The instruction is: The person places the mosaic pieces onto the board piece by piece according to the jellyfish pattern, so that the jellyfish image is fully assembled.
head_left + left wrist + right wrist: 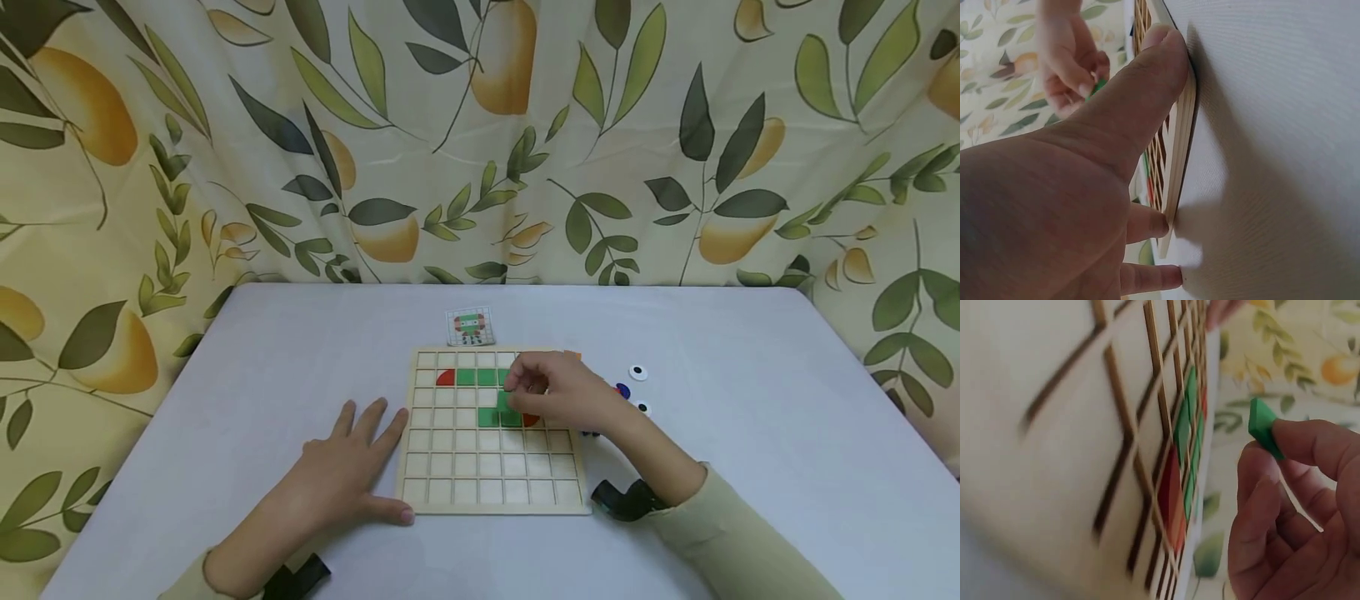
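Observation:
My right hand (558, 387) pinches a small green square tile (1263, 428) between thumb and fingertips, raised above a wooden grid board (457, 467). In the head view, the board's upper cells hold a red rounded piece (446, 378) and a row of green tiles (476, 377), partly covered by the hand. Lower down lie another green tile (488, 417) and a second red piece (531, 420). My left hand (341, 471) is spread flat at the board's left side, its fingertips by the edge and its thumb (1141, 87) touching the front corner.
Behind the board lies a small picture card (470, 326) with a grid figure. To the right are eye pieces (637, 372), a blue piece (622, 390) and an orange piece (576, 356), partly behind the right hand. A leaf-patterned curtain (465, 192) hangs behind the white table (300, 350).

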The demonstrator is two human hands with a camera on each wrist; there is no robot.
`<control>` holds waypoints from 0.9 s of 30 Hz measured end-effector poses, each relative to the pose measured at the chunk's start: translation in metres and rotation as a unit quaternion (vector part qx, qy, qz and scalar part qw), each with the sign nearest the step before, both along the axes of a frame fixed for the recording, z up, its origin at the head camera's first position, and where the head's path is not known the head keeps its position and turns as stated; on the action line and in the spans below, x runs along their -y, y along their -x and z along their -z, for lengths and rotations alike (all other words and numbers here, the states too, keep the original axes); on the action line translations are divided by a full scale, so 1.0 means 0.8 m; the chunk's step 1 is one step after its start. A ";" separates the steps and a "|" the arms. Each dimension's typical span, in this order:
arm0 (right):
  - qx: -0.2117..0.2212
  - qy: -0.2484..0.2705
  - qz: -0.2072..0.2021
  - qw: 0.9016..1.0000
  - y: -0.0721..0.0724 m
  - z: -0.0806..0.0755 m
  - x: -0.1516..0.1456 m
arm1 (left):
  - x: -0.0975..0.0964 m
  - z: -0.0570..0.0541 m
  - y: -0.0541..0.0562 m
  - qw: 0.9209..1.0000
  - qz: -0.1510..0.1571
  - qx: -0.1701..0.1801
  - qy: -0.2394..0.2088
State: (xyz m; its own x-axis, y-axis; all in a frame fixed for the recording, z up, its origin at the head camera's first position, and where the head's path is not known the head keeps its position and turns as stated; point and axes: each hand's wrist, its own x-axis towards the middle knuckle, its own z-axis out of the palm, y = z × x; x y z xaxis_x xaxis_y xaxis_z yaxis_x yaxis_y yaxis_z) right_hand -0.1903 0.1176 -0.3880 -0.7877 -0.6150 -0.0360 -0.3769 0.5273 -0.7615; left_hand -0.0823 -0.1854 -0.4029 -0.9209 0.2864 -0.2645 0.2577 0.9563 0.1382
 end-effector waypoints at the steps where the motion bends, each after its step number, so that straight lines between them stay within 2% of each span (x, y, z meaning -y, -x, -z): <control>1: -0.001 -0.007 -0.007 1.000 0.000 0.002 0.007 | -0.001 0.000 0.000 1.000 0.000 0.000 0.000; 14: -0.024 -0.094 -0.058 0.994 0.002 0.010 0.064 | -0.004 -0.004 -0.001 1.000 -0.001 0.008 0.004; 27: -0.038 -0.144 -0.058 0.987 -0.001 0.011 0.079 | -0.003 -0.003 -0.001 1.000 -0.001 0.003 0.009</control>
State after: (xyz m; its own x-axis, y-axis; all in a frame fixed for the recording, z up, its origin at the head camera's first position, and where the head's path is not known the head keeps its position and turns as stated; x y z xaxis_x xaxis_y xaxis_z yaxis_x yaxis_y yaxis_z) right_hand -0.1894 0.0546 -0.3966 -0.7198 -0.6743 -0.1650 -0.4983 0.6673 -0.5535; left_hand -0.0816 -0.1832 -0.4007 -0.9198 0.2799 -0.2751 0.2555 0.9591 0.1217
